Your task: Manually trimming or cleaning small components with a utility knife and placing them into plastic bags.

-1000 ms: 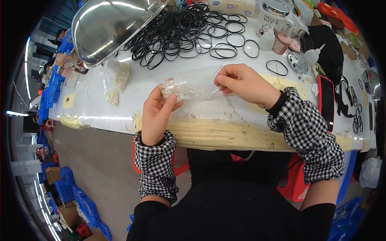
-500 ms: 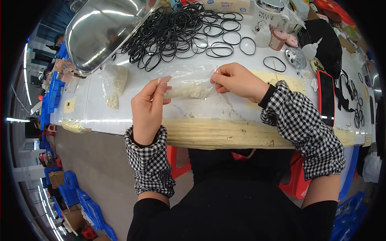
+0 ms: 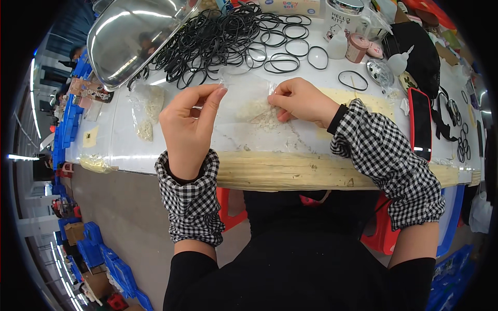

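Observation:
Between my two hands a clear plastic bag [image 3: 241, 88] is stretched out above the white table. Small pale, whitish pieces [image 3: 259, 111] lie in its lower right part, close to my right hand; whether some lie outside on the table I cannot tell. My left hand [image 3: 189, 122] pinches the bag's upper left corner between thumb and fingertips. The right edge of the bag is pinched by my right hand [image 3: 301, 102]. Left of my left hand, a second clear bag [image 3: 152, 106] with similar pale pieces lies on the table.
Black rubber rings [image 3: 218, 44] are heaped at the back, beside a shiny metal bowl [image 3: 135, 39] tilted at the left. A red-edged phone [image 3: 420, 124] lies at right. A white cup [image 3: 340, 20] and a pink container [image 3: 357, 47] stand behind. Yellowish tape [image 3: 290, 171] covers the table's front edge.
My left hand has moved up and taken the bag by its upper left corner. The bag is now spread more upright, and the pale pieces have gathered toward the right.

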Available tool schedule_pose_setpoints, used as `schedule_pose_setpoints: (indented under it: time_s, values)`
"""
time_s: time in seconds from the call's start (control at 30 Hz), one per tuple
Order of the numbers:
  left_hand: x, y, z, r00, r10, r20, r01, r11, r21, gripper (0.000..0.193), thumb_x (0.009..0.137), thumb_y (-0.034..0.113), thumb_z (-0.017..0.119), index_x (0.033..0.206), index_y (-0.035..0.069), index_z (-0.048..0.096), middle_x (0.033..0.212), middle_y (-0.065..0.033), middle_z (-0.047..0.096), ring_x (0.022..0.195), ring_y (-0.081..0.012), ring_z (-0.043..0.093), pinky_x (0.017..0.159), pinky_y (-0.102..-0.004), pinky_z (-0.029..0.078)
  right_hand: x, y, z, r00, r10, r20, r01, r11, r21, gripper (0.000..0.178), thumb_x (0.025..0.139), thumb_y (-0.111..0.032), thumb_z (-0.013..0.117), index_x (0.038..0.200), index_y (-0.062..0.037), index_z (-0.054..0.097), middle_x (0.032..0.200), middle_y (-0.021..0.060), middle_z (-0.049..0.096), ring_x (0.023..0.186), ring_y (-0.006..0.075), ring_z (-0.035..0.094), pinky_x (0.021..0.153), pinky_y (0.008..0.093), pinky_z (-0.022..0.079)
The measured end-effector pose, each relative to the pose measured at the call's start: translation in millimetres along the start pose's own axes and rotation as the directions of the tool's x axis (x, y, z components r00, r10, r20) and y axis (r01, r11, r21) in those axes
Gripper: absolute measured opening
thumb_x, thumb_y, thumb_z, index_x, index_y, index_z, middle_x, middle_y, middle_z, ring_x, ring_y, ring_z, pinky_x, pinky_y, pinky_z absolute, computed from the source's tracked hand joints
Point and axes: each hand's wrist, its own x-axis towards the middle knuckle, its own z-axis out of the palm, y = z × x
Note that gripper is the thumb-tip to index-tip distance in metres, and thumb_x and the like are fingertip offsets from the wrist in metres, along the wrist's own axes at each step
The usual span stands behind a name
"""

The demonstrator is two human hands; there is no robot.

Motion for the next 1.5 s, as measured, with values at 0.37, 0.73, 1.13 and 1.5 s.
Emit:
schedule_pose_setpoints:
  time_s: [0.37, 0.73, 1.13, 1.5]
  values:
    - [13, 11, 1, 0.990, 0.128, 0.057, -0.132, 0.988, 0.085, 0.009, 0.082, 0.011, 0.070, 0.086, 0.002, 0.070, 0.074, -0.0051, 0.067, 0.061, -0.0097, 0.057, 0.054, -0.0224, 0.043, -19, -14, -4, 0.985, -0.101, -0.137, 0.090, 0.993, -0.081, 0.032, 0.089, -0.018, 0.060, 0.110, 0.0038, 0.050, 0.102, 0.0130, 0.056, 0.066, 0.0125, 0.063, 0.062, 0.0230, 0.054]
    - [26, 19, 2, 0.980, 0.154, 0.124, -0.160, 0.986, 0.045, 0.016, 0.078, 0.009, 0.073, 0.092, 0.003, 0.071, 0.081, -0.0054, 0.068, 0.069, -0.0101, 0.060, 0.056, -0.0207, 0.045, -26, -41, -3, 0.782, -0.619, -0.073, 0.590, 0.773, -0.235, 0.020, 0.090, -0.015, 0.061, 0.100, 0.0016, 0.062, 0.090, 0.0071, 0.062, 0.070, 0.0102, 0.064, 0.064, 0.0226, 0.053]
    - [16, 3, -6, 0.998, -0.052, 0.044, 0.058, 0.985, -0.161, 0.016, 0.084, 0.005, 0.067, 0.099, -0.002, 0.066, 0.088, -0.0050, 0.066, 0.077, -0.0079, 0.060, 0.066, -0.0196, 0.048, -14, -20, -9, 0.837, -0.527, -0.149, 0.532, 0.847, -0.009, 0.018, 0.088, -0.015, 0.061, 0.094, 0.0009, 0.067, 0.081, 0.0069, 0.068, 0.072, 0.0125, 0.067, 0.066, 0.0241, 0.053]
    - [-10, -19, 18, 0.947, -0.178, 0.268, 0.266, 0.903, -0.338, 0.035, 0.083, 0.009, 0.070, 0.112, -0.005, 0.059, 0.101, -0.0100, 0.064, 0.088, -0.0138, 0.060, 0.071, -0.0236, 0.050, -18, -27, -6, 0.777, -0.582, -0.240, 0.615, 0.783, 0.093, 0.019, 0.088, -0.015, 0.062, 0.093, 0.0032, 0.065, 0.078, 0.0072, 0.067, 0.073, 0.0118, 0.067, 0.067, 0.0232, 0.053]
